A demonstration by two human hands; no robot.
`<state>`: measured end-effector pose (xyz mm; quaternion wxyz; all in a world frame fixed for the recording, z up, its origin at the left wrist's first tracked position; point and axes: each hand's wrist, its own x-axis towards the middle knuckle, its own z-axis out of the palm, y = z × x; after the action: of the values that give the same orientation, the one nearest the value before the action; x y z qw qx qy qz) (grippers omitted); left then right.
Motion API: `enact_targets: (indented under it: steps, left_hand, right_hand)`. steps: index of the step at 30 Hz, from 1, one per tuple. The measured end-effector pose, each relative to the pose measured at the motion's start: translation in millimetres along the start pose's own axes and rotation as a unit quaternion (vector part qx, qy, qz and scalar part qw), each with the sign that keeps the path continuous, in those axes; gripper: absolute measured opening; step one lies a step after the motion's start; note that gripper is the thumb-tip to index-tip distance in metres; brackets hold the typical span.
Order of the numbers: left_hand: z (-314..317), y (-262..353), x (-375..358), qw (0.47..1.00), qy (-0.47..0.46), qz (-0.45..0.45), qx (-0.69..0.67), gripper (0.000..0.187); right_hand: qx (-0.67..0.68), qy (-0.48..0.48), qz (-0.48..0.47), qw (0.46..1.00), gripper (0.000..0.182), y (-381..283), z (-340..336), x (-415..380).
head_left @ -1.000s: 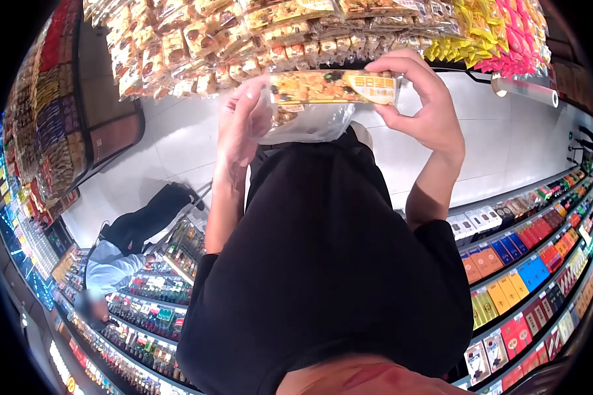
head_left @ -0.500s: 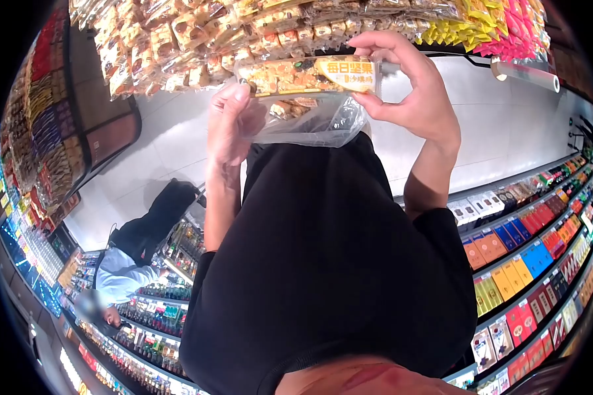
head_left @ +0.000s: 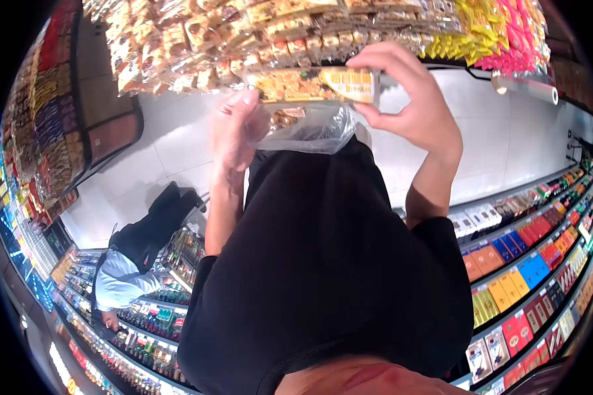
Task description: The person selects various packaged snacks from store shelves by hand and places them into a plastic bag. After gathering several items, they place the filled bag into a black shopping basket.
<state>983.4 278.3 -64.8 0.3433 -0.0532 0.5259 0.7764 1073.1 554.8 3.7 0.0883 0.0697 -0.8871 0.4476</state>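
Observation:
A long snack packet (head_left: 295, 85) in clear and yellow wrapping, with Chinese lettering at its right end, lies crosswise before my chest. My right hand (head_left: 420, 105) grips that lettered end, index finger along the top edge and thumb below. At the packet's other end, my left hand (head_left: 234, 128) is closed on a clear plastic bag (head_left: 319, 135), its thumb pointing up beside the packet. Inside the bag, just under the packet, shows another wrapped snack (head_left: 287, 118). The left fingers are partly hidden by the bag and slightly blurred.
Rows of wrapped snacks (head_left: 197, 39) fill the display just beyond my hands, with yellow and pink packs (head_left: 507, 33) at its right. Shelves of colourful boxes (head_left: 507, 283) stand at right. A person in a light blue top (head_left: 122, 280) is by the bottle shelves at left.
The right index finger has come down onto the packet's top edge. Both hands, the packet and the bag sit slightly lower in the view.

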Motion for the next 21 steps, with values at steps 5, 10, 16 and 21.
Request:
enact_targets:
  steps: [5, 10, 16, 21]
  left_hand:
    - [4, 1, 0, 1.0, 0.009, -0.002, -0.001, 0.037]
    - [0, 8, 2, 1.0, 0.016, 0.012, 0.0, 0.035]
    - [-2, 14, -2, 1.0, 0.025, -0.006, -0.016, 0.043]
    - [-8, 19, -5, 0.999, 0.028, 0.008, -0.035, 0.039]
  right_hand:
    - [-0.165, -0.038, -0.058, 0.984, 0.046, -2, 25, 18]
    - [-0.182, -0.028, -0.098, 0.978, 0.042, 10, 28, 53]
    - [-0.267, 0.024, -0.102, 0.958, 0.044, 72, 23, 119]
    - [-0.376, 0.028, -0.123, 0.918, 0.049, 97, 29, 134]
